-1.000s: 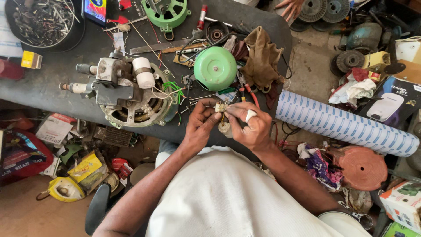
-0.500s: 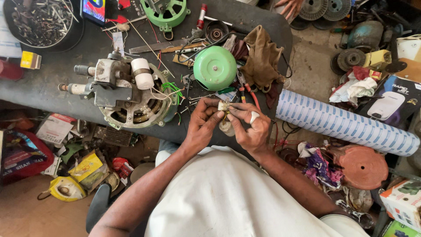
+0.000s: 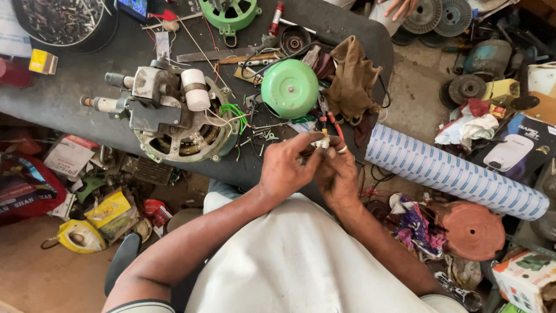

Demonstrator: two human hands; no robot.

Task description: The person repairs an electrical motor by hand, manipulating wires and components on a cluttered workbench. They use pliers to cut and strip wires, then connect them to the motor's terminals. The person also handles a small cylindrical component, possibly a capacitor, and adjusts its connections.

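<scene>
- Both hands, left hand (image 3: 285, 168) and right hand (image 3: 337, 174), pinched a small white part (image 3: 320, 142) over the table (image 3: 63, 93)
- Step seemed wire fitting; next move needed steady fingers

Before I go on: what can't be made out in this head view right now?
- Small white part: mostly covered by the left hand and right hand; each grip unclear.
- Green fan guard: cut off by the top edge.
- Contents of the dark bowl: too small to identify.
</scene>
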